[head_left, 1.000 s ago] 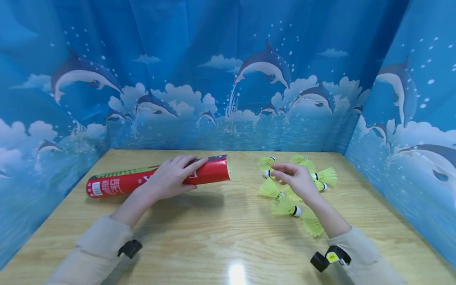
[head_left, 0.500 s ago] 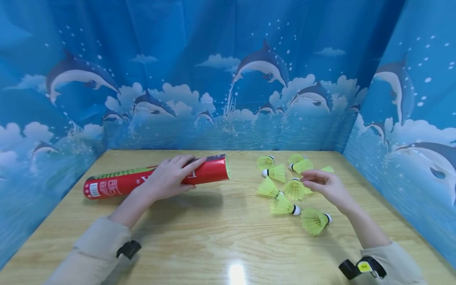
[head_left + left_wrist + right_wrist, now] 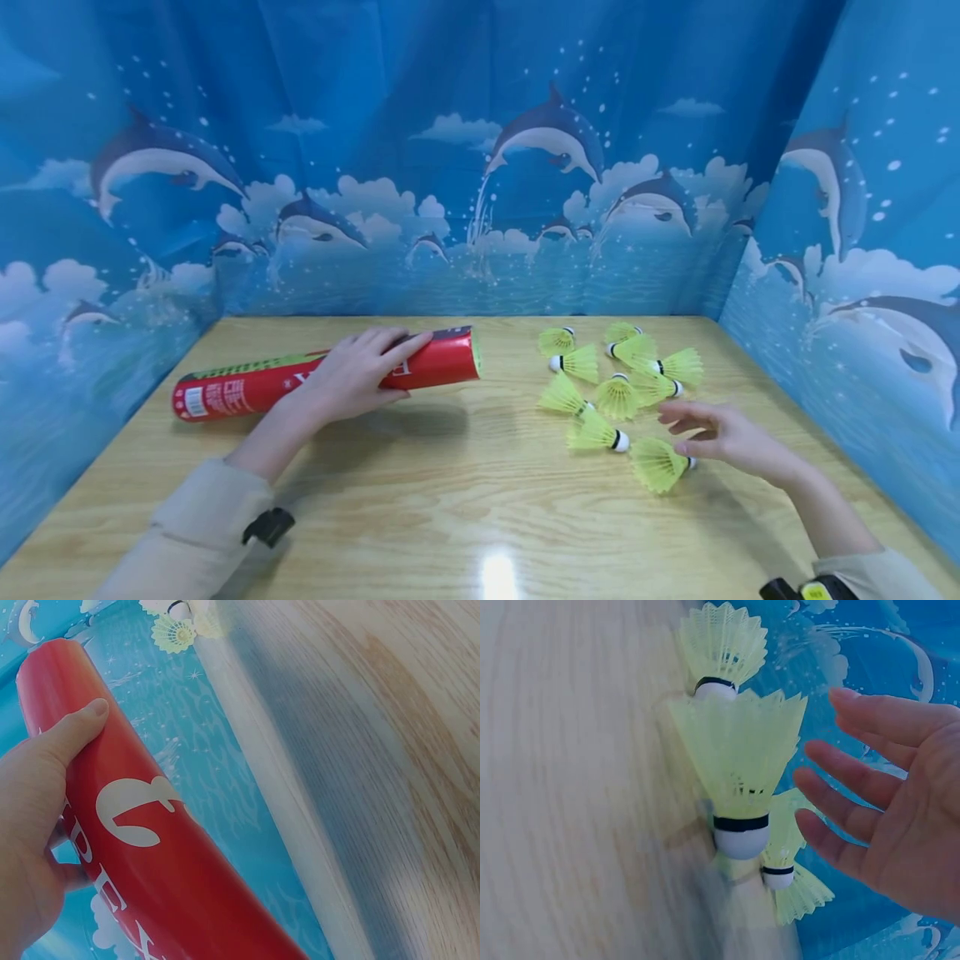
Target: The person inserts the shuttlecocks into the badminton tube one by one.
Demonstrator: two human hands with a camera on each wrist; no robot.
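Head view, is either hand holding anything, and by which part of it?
The left hand grips the red shuttlecock tube around its body, nearer the end facing the yellow shuttlecocks. The right hand holds nothing.

Blue curtains (dolphin-printed) hang behind a wood-grained table.

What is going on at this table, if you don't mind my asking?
A person's left hand grips a red shuttlecock tube, holding it tilted with one end raised off the table. The right hand holds nothing and hovers by the nearest yellow shuttlecock. The other shuttlecocks lie loosely grouped on the table beyond it.
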